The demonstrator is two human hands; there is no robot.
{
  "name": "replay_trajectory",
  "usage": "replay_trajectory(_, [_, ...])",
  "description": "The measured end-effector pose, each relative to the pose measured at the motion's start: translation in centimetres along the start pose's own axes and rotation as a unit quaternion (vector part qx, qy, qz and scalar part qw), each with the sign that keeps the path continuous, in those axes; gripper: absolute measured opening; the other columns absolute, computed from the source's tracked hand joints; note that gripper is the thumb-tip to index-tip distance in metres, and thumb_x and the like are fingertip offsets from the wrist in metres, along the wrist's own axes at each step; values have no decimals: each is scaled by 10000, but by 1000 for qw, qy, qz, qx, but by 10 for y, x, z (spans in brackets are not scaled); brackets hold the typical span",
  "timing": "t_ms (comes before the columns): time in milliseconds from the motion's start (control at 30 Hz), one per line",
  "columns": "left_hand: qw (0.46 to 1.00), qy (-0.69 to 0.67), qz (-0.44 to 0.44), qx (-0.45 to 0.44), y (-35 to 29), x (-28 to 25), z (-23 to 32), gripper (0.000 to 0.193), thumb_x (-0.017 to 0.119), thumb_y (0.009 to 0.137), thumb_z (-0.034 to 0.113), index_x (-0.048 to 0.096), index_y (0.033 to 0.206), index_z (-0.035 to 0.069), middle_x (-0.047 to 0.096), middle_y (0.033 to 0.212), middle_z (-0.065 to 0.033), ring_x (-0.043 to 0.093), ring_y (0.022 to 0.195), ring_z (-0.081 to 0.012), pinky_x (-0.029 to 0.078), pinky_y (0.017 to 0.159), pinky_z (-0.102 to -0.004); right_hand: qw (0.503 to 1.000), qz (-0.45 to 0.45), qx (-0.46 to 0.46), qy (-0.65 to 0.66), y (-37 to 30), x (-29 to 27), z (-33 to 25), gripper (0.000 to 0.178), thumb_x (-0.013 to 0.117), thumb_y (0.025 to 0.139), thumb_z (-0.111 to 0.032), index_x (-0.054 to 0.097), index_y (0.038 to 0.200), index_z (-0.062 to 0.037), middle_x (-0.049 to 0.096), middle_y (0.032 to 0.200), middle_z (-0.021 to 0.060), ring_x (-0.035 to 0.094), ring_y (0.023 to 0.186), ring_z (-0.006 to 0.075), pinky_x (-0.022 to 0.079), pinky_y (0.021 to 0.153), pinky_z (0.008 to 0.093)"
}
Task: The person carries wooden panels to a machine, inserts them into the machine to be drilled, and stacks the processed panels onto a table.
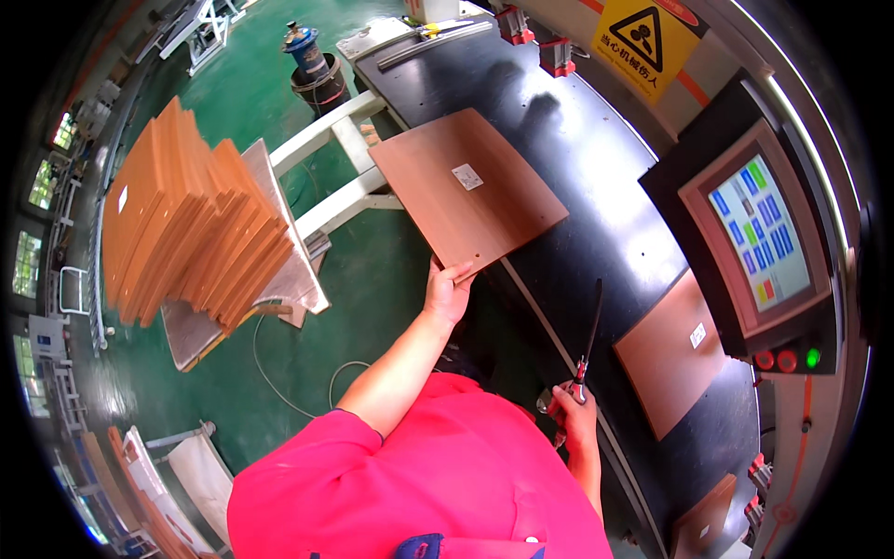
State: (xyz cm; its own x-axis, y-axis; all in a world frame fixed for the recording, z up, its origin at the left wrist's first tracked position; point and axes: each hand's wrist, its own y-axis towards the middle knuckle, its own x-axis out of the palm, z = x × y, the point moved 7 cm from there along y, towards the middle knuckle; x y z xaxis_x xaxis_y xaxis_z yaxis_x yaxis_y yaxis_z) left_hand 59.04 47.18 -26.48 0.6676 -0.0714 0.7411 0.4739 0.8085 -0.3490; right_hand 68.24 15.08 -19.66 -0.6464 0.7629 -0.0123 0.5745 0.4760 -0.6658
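Note:
My left hand (448,291) grips the near edge of a brown wood-look panel (484,219) that bears a small white label and has small holes along its near side. The panel lies partly over the black machine table (577,140), its left part jutting past the table edge. In my right hand (579,419), fingers closed, is an air blow gun (581,370) with red on its body and a long thin dark nozzle pointing away over the table. To its right a second brown panel (666,363) with a white label lies on the table.
Stacked brown panels (177,224) stand on a pallet (270,177) at left. A touch screen (764,228) with buttons overhangs the table at right, near a yellow warning sign (643,47). Another panel (705,517) lies near right. A hose (264,368) crosses the green floor.

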Motion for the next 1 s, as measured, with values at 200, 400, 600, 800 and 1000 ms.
replay_trajectory(200, [966,259,9,-4,73,9,-22,479,639,896,158,409,1309,80,592,1121,-102,643,921,-243,535,809,-364,999,19,35,-2,29,10,-32,146,672,855,-169,581,836,-56,582,614,20,425,472,54,291,443,218])
replay_trajectory(400, [632,734,-236,78,105,96,14,336,654,878,358,640,840,24,664,880,-141,660,716,-265,490,628,-370,995,79,40,50,55,12,-58,133,676,847,-162,590,853,-61,598,628,26,450,479,64,322,449,215])
replay_trajectory(600, [301,832,-372,281,216,127,43,805,598,783,662,451,1419,191,316,1533,-106,211,1426,-379,182,1139,-572,985,88,132,66,80,30,-78,211,675,882,-244,590,839,-56,599,657,28,485,495,79,364,447,222])
replay_trajectory(800, [321,901,-25,290,339,188,13,821,515,815,702,436,1430,164,314,1533,-112,290,1376,-414,166,1111,-613,987,-89,131,17,133,103,-132,371,597,943,-387,574,772,-58,588,639,38,566,543,108,424,453,230])
replay_trajectory(1000, [348,850,-207,336,391,179,33,719,484,882,623,431,1434,165,362,1507,-117,289,1399,-350,153,1119,-612,967,-142,156,143,172,133,-156,387,587,947,-397,551,725,-82,568,588,56,520,435,111,365,383,239])
